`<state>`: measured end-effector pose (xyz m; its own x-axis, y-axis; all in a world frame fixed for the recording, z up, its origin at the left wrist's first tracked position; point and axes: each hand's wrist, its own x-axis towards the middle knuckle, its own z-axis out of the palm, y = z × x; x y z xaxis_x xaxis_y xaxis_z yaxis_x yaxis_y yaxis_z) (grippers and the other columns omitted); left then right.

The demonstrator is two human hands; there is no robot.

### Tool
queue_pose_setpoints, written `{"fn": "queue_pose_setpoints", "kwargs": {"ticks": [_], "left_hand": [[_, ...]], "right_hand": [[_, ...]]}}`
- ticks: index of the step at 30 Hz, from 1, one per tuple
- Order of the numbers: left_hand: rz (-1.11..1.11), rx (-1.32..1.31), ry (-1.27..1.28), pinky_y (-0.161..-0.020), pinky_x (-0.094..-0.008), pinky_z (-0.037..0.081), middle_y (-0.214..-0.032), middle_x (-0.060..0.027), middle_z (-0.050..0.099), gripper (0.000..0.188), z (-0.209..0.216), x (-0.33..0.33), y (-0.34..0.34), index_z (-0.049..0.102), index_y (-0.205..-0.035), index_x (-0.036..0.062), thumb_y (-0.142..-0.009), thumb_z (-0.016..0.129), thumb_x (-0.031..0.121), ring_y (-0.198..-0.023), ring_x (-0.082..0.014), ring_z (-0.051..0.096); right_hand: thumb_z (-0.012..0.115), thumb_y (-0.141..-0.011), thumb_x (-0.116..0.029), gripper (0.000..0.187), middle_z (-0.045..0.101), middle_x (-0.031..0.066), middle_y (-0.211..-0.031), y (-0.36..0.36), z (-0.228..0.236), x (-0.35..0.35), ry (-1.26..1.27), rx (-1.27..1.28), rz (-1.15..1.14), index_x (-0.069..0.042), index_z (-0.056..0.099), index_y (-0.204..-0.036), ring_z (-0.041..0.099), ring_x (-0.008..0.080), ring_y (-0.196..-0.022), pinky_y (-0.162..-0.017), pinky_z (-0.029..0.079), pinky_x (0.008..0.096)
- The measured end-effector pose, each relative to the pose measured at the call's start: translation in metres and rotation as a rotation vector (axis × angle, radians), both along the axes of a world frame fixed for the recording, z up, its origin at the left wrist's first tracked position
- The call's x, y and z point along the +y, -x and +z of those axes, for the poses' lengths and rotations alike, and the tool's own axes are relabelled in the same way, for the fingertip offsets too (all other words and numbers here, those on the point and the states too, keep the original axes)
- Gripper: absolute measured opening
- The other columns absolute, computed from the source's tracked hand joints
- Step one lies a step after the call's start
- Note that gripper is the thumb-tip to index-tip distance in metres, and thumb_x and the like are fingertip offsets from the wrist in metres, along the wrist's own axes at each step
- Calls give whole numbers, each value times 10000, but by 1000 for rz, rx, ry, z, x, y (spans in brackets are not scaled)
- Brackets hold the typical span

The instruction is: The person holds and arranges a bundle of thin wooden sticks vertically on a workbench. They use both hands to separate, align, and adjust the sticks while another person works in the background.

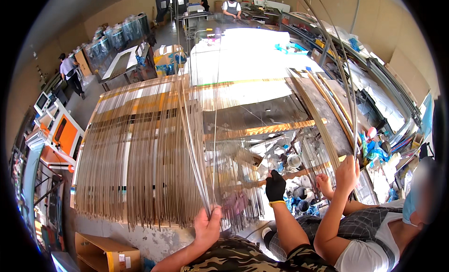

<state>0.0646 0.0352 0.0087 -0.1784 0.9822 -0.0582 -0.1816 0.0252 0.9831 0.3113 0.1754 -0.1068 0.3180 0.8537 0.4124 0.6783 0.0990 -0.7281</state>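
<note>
My left hand, bare, is closed round the near ends of a few long thin rods. They rise away from me over a wide layer of similar thin brownish rods laid side by side on a rack. My right hand wears a black glove with a yellow band at the wrist. Its fingers are drawn together over the rack's open part, beside a wavy-edged wooden bar; anything they pinch is too thin to make out. At my right, a co-worker's hand grips a bundle of long bending rods.
A bright white sheet covers the far table. Cans and crumpled waste lie beneath the rack's open part. An open cardboard box stands at the near left, an orange and white machine beyond it. Other people work farther back.
</note>
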Motion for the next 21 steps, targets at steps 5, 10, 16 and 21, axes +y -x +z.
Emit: {"fn": "queue_pose_setpoints", "kwargs": {"ticks": [5,10,16,21], "left_hand": [[43,-44,45,-466,-187,344,-743,24,542,150,8,-5,1,561,-993,27,-964,550,174,-537,-20,423],[46,-83,65,-462,-181,331,-752,33,544,139,11,-6,2,562,-973,33,-966,547,171,-529,-11,416],[50,-106,87,-457,-183,336,-749,29,541,141,8,-6,-1,556,-968,35,-967,549,176,-525,-14,420],[41,-88,84,-458,-184,345,-750,23,544,142,7,-5,-2,550,-983,34,-968,548,175,-524,-18,426]], "right_hand": [[556,-856,-174,146,637,190,-797,8,-11,3,156,-105,47,-51,631,-877,628,382,-783,-679,486,423],[565,-840,-176,129,638,189,-825,13,-16,-17,268,-86,77,-57,609,-863,620,390,-808,-702,482,447],[557,-862,-176,148,632,197,-820,11,-15,-40,228,-54,86,-36,604,-875,620,388,-802,-689,481,430],[559,-857,-160,150,626,211,-816,11,-16,-38,99,-24,60,-19,602,-884,619,389,-797,-684,478,427]]}}
